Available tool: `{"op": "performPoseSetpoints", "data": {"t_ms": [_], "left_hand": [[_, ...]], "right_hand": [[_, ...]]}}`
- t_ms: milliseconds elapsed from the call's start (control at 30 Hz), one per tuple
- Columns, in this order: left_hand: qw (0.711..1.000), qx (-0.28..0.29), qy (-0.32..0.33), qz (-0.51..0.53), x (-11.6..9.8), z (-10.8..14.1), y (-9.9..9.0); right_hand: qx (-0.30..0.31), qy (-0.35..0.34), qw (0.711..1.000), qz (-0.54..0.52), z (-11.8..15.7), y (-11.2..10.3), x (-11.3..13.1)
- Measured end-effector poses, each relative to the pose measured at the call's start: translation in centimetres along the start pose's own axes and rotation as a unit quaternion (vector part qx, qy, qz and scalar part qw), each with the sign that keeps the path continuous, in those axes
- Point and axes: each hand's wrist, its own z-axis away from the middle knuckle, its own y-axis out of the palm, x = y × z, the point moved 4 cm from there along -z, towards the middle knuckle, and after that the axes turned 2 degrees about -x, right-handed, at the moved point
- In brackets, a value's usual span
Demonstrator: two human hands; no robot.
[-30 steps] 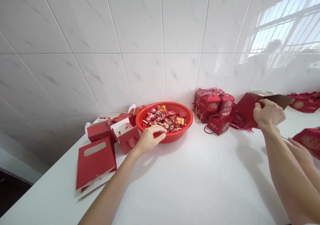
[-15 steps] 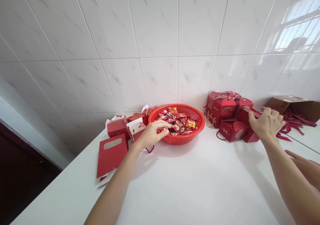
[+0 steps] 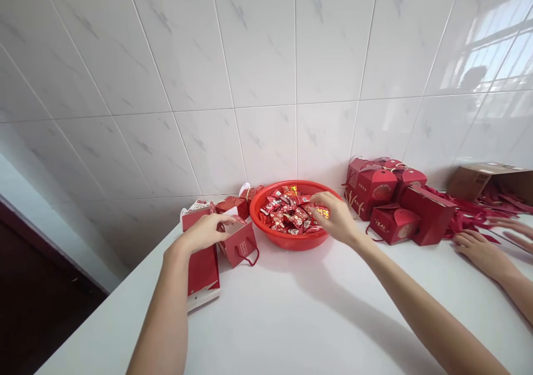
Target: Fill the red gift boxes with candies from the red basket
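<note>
My left hand point(image 3: 204, 233) is over the top of a small red gift box point(image 3: 244, 244) with a rope handle. Its thumb and fingers are apart at the box's open top, and I see nothing between them; whether they touch the rim is unclear. My right hand point(image 3: 335, 217) reaches over the right side of a red plastic basket point(image 3: 287, 243). Its fingers are bent and apart, just above the wrapped candies point(image 3: 287, 211) heaped inside.
Flat red card pieces point(image 3: 202, 272) lie at the left. Several closed red boxes point(image 3: 375, 189) and an upright red box point(image 3: 428, 214) stand at the right, near a cardboard carton point(image 3: 470, 183) and red ribbons point(image 3: 462, 217). Another person's hands point(image 3: 478, 250) rest at the far right.
My left hand has gone from the basket left to the gift box. My right hand has left the upright red box and come over the candies. The other person's hands have moved further into view.
</note>
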Motion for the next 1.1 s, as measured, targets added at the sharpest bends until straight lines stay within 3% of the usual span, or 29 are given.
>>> {"op": "performPoseSetpoints", "data": {"t_ms": [100, 200, 367, 467, 600, 700, 900, 1100], "left_hand": [[0.999, 0.047, 0.013, 0.010, -1.2, 0.7, 0.1], [0.993, 0.114, 0.030, 0.010, -2.6, 1.3, 0.5], [0.959, 0.231, 0.150, 0.071, -6.8, 2.4, 2.7], [0.945, 0.244, 0.198, 0.094, -9.0, 2.7, 4.3], [0.933, 0.212, 0.241, 0.161, -10.6, 2.4, 6.1], [0.937, 0.191, 0.241, 0.168, -10.6, 1.8, 7.2], [0.949, 0.233, 0.158, 0.142, -9.6, 0.9, 8.4], [0.947, 0.250, 0.153, 0.134, -9.6, 0.9, 8.5]], "right_hand": [[0.084, -0.037, 0.994, -0.055, 0.2, 3.5, 2.4], [0.154, -0.079, 0.980, -0.101, 0.6, 5.4, 4.7], [0.207, -0.106, 0.956, -0.179, 0.7, 5.0, 7.3], [0.289, -0.118, 0.934, -0.176, 0.9, 3.8, 7.8], [0.343, -0.101, 0.925, -0.133, 1.1, 1.5, 7.1], [0.352, -0.074, 0.930, -0.076, 1.2, 0.3, 6.2], [0.353, 0.014, 0.935, 0.020, 1.2, -1.3, 3.5], [0.379, 0.067, 0.922, 0.038, 1.8, -3.4, 0.2]]}}
